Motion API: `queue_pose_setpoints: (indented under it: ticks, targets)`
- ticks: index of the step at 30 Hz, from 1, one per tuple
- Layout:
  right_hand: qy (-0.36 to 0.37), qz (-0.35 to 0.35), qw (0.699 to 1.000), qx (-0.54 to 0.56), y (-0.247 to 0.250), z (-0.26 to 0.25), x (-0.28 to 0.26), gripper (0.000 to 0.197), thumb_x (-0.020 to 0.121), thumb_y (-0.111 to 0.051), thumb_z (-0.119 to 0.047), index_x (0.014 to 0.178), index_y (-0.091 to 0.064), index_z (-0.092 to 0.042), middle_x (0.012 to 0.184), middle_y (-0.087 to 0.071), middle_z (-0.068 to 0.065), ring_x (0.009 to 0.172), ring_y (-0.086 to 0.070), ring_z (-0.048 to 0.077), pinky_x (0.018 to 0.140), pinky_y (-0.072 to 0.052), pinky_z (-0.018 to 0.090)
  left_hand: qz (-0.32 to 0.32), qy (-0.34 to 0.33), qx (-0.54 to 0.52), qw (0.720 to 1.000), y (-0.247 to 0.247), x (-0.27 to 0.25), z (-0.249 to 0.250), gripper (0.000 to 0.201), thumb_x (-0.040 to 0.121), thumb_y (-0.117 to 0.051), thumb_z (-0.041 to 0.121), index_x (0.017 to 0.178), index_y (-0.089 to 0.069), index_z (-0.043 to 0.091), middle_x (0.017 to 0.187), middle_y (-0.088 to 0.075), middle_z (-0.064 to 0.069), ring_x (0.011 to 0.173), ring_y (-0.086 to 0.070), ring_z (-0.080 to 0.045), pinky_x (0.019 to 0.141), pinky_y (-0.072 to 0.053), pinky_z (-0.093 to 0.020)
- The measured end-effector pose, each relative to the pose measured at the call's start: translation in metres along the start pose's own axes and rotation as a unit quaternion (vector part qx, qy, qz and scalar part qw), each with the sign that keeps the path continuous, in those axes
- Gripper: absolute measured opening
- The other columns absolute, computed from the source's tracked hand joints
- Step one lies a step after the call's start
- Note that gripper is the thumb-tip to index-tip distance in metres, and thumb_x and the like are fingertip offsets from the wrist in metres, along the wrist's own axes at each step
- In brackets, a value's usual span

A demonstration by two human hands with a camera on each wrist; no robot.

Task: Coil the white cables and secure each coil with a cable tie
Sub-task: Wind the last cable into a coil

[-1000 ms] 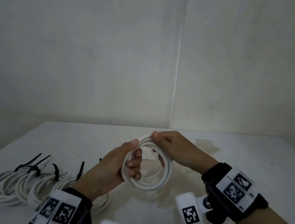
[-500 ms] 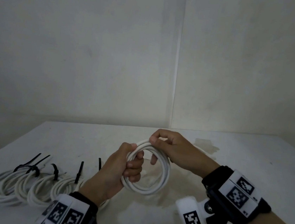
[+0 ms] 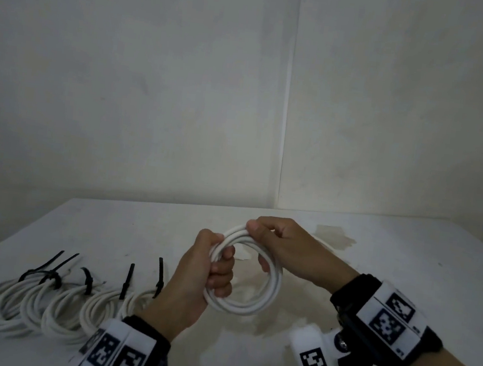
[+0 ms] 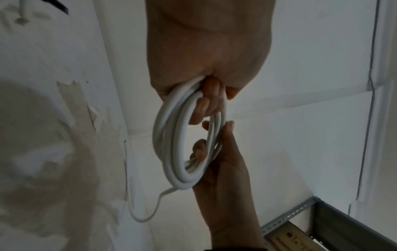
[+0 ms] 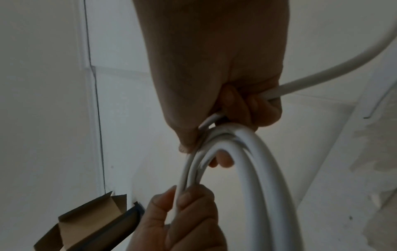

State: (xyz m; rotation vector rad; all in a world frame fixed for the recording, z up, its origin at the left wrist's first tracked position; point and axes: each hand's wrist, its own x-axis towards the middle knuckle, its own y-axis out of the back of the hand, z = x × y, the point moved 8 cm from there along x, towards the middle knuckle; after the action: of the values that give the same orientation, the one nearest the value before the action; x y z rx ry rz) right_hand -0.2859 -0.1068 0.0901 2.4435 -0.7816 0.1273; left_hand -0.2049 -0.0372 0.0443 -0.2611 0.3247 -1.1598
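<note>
Winding the last turns of a white cable coil held above the table

At frame centre, the left hand has its fingers curled round the white cable coil; the right hand pinches its top, feeding the loose tail. Best to keep loops even and the left grip firm. Tied coils with black cable ties lie lower left on the white table, not obstructing.

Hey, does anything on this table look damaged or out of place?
Yes: the table surface is patchy and worn, with a brownish patch behind the right hand. The held coil and tied coils look tidy.
</note>
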Motion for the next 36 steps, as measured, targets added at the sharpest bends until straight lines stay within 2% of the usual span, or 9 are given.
queue_pose_setpoints:
  ticks: [6,11,18,21,23,25,28,32,36]
  targets:
    - [0.012,0.050,0.999,-0.002,0.014,0.010,-0.001,0.027,0.098,-0.040,-0.023,0.092,-0.064,-0.013,0.069,-0.058,-0.005,0.043,-0.046,-0.004,0.047,-0.035,0.007,0.026,-0.011,-0.050,0.998,0.013,0.001,0.008,0.037,0.091,-0.030,0.026,0.057,-0.038,0.012,0.036,-0.023,0.008,0.025,-0.017,-0.004,0.030,-0.019,-0.010]
    - [0.027,0.085,0.993,-0.071,0.024,0.035,-0.001,0.022,0.097,-0.040,-0.030,0.088,-0.060,-0.035,0.060,-0.052,-0.009,0.054,-0.042,0.006,0.055,-0.035,0.014,0.053,-0.042,-0.105,0.992,0.026,0.002,0.019,0.038,0.093,-0.033,0.028,0.058,-0.037,0.014,0.034,-0.024,0.008,0.023,-0.018,-0.003,0.029,-0.018,-0.010]
    - [0.031,0.108,0.975,-0.191,0.038,0.056,0.011,0.020,0.097,-0.041,-0.025,0.097,-0.061,-0.025,0.065,-0.052,-0.002,0.059,-0.044,0.014,0.057,-0.032,0.017,0.112,-0.129,-0.167,0.971,0.056,0.000,0.052,0.039,0.096,-0.030,0.032,0.060,-0.033,0.016,0.031,-0.023,0.009,0.022,-0.019,-0.003,0.026,-0.018,-0.011]
    - [0.027,0.102,0.977,-0.186,0.033,0.063,0.013,0.029,0.099,-0.040,-0.019,0.121,-0.057,-0.022,0.099,-0.061,-0.014,0.086,-0.053,0.002,0.075,-0.036,0.008,0.153,-0.166,-0.178,0.958,0.076,-0.004,0.066,0.038,0.095,-0.031,0.033,0.060,-0.033,0.017,0.032,-0.024,0.010,0.023,-0.019,-0.005,0.027,-0.020,-0.014]
    - [0.036,0.078,0.972,-0.220,0.021,0.064,0.012,0.035,0.099,-0.038,-0.019,0.133,-0.048,-0.024,0.113,-0.058,-0.009,0.101,-0.054,0.008,0.087,-0.039,0.016,0.184,-0.191,-0.182,0.947,0.086,-0.006,0.071,0.038,0.095,-0.033,0.033,0.060,-0.034,0.017,0.033,-0.024,0.010,0.026,-0.019,-0.005,0.028,-0.021,-0.014]
    - [0.087,0.087,0.938,-0.325,0.006,0.056,0.010,0.038,0.100,-0.034,-0.022,0.137,-0.042,-0.026,0.098,-0.061,0.001,0.084,-0.059,0.019,0.071,-0.045,0.027,0.216,-0.217,-0.184,0.934,0.094,-0.008,0.075,0.037,0.094,-0.035,0.032,0.060,-0.035,0.018,0.035,-0.025,0.010,0.028,-0.020,-0.005,0.030,-0.021,-0.014]
    - [0.219,0.123,0.859,-0.446,-0.018,0.028,-0.004,0.034,0.094,-0.034,-0.032,0.117,-0.054,-0.020,0.069,-0.058,-0.003,0.044,-0.052,0.014,0.035,-0.033,0.020,0.258,-0.250,-0.152,0.921,0.100,-0.010,0.079,0.034,0.093,-0.038,0.031,0.061,-0.037,0.018,0.038,-0.025,0.010,0.033,-0.021,-0.007,0.033,-0.023,-0.015]
    - [0.292,0.118,0.792,-0.523,-0.048,0.007,-0.017,0.029,0.084,-0.039,-0.029,0.086,-0.066,-0.020,0.062,-0.057,-0.007,0.038,-0.049,0.011,0.033,-0.022,0.016,0.285,-0.261,-0.113,0.915,0.095,-0.009,0.076,0.032,0.092,-0.040,0.029,0.062,-0.037,0.018,0.038,-0.027,0.011,0.036,-0.022,-0.007,0.036,-0.025,-0.016]
    - [0.322,0.120,0.755,-0.559,-0.063,-0.010,-0.026,0.028,0.087,-0.039,-0.026,0.076,-0.065,-0.021,0.061,-0.053,-0.007,0.041,-0.044,0.011,0.041,-0.013,0.020,0.302,-0.250,-0.061,0.918,0.083,-0.010,0.069,0.033,0.094,-0.040,0.027,0.062,-0.038,0.017,0.036,-0.030,0.012,0.033,-0.025,-0.006,0.036,-0.026,-0.016]
